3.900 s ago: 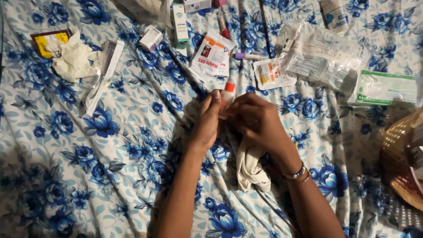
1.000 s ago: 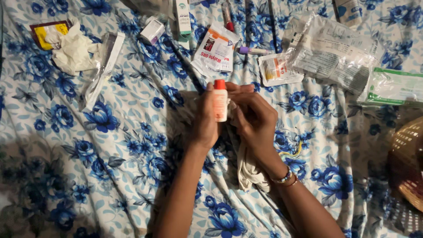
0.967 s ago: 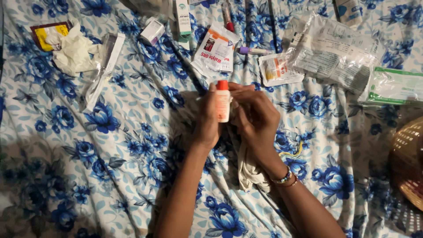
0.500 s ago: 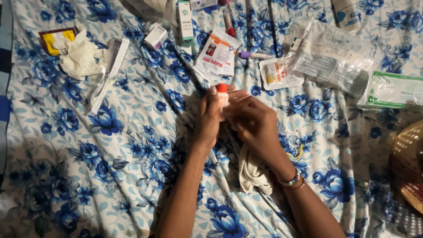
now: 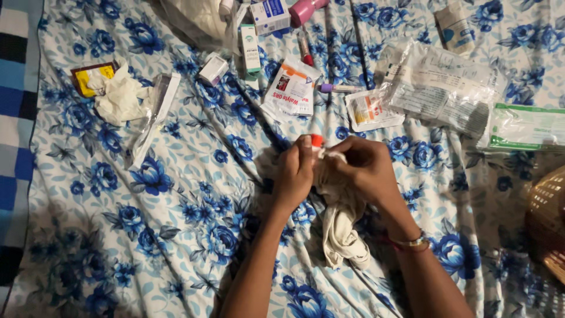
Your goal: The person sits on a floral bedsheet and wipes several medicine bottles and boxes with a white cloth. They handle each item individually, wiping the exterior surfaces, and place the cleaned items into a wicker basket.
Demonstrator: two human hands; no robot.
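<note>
Hands meet over the middle of the bed (image 5: pixel 176 194), which is spread with a blue-flowered sheet. The left hand (image 5: pixel 296 176) is closed around a small bottle (image 5: pixel 316 143), of which only the red cap shows above the fingers; the right hand (image 5: pixel 366 168) is clamped on a pale cloth (image 5: pixel 344 224) bunched against the bottle's side, the rest of the cloth trailing toward the person. The bottle stands roughly upright in the grip, its long axis running away from the person and the cap pointing to the far side of the bed. Judging from the grip, wiping or wrapping of the bottle is under way, not finished: the cap is still on and the cloth covers most of the body. Just beyond the bottle lie a white sachet (image 5: pixel 291 89) and a smaller packet (image 5: pixel 366 109); farther right of it are clear bags (image 5: pixel 438 85), and well to its left a crumpled glove (image 5: pixel 120 99).
</note>
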